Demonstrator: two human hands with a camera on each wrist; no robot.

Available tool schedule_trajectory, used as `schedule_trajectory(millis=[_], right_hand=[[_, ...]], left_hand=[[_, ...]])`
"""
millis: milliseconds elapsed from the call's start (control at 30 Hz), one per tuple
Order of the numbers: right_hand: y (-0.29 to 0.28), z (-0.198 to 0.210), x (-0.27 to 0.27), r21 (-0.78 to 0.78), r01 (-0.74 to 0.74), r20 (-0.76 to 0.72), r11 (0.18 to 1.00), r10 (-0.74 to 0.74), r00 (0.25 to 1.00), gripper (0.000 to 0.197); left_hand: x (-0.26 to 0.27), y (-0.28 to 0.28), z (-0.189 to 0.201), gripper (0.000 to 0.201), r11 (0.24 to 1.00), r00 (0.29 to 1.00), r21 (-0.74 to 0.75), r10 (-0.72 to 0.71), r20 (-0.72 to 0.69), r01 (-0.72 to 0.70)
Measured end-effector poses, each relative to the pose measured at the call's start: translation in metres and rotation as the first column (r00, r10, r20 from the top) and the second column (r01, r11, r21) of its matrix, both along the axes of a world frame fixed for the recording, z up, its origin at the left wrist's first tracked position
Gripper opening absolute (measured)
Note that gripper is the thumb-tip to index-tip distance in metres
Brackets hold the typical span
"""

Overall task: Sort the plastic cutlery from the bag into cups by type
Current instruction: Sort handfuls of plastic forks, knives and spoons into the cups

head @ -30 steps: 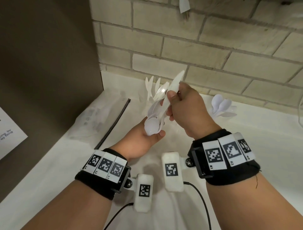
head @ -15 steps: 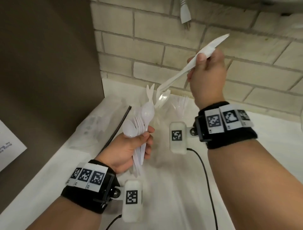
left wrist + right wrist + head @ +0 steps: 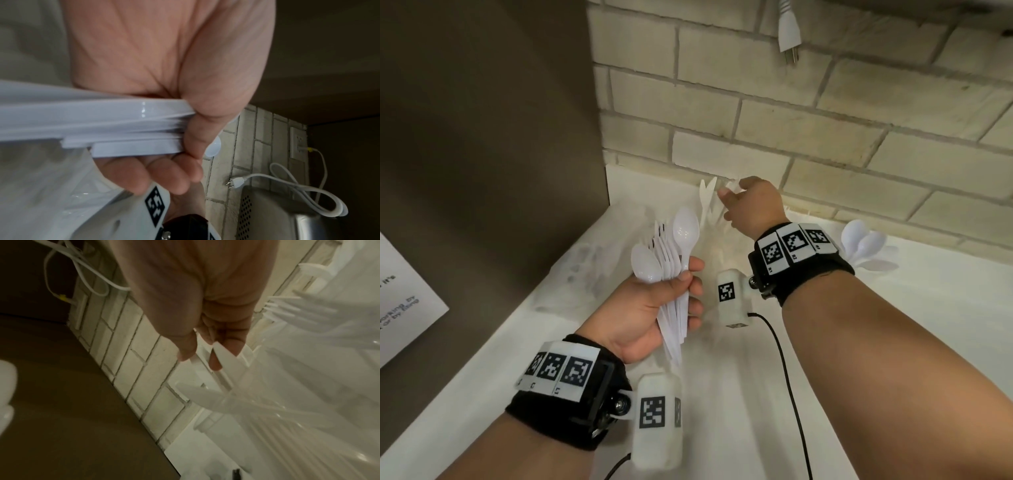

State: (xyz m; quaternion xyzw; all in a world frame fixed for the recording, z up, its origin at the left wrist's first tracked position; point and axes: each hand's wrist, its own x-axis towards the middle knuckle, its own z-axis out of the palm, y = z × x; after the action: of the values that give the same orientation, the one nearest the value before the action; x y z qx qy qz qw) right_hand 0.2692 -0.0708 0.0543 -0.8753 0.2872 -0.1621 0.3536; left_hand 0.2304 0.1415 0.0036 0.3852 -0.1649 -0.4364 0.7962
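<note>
My left hand (image 3: 681, 291) grips a bundle of white plastic spoons and forks (image 3: 671, 253) by the handles, held upright over the counter. The left wrist view shows the stacked handles (image 3: 127, 129) squeezed in my left hand (image 3: 185, 154). My right hand (image 3: 729, 202) is at the brick wall, over the clear cup of knives (image 3: 705, 198). In the right wrist view my right hand (image 3: 201, 356) pinches a white knife (image 3: 226, 358) whose lower end is inside that clear cup (image 3: 232, 395). A cup of forks (image 3: 298, 311) stands beside it. A cup of spoons (image 3: 866, 243) stands further right.
The crumpled clear bag (image 3: 585, 267) lies on the white counter (image 3: 893, 342) at left. A brown panel (image 3: 482, 137) walls off the left side, with a paper sheet (image 3: 404, 298) on it. A white power plug (image 3: 789, 37) hangs on the brick wall above.
My right hand drew a knife out of the bundle, lifted it high, then brought it down to the knife cup at the wall. My left hand moved the bundle lower and nearer to me.
</note>
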Motion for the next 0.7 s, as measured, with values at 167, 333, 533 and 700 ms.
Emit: schedule_trajectory(millis=[167,333,533,700], right_hand=[[0.002,0.025,-0.025,-0.067,0.034,0.153,0.997,-0.023,0.988,0.048],[0.045,0.041,-0.088,0.004,-0.214,0.224,0.977,0.207,0.952,0.011],[0.065,0.01,-0.122,0.177,-0.323,0.048,0.93,0.32,0.946,0.025],[0.064,0.008,-0.134,0.27,-0.28,0.122,0.921,0.256,0.959,0.015]], left_hand=[[-0.005,-0.005,0.0,0.022,0.999,1.0,0.019,0.027,0.016,-0.027],[-0.01,-0.017,0.0,0.022,0.994,0.996,0.066,0.082,0.023,-0.083],[-0.021,-0.027,0.0,0.017,0.991,0.993,0.125,0.022,0.115,-0.037],[-0.028,-0.024,-0.004,0.008,0.993,0.997,0.109,-0.061,0.048,0.055]])
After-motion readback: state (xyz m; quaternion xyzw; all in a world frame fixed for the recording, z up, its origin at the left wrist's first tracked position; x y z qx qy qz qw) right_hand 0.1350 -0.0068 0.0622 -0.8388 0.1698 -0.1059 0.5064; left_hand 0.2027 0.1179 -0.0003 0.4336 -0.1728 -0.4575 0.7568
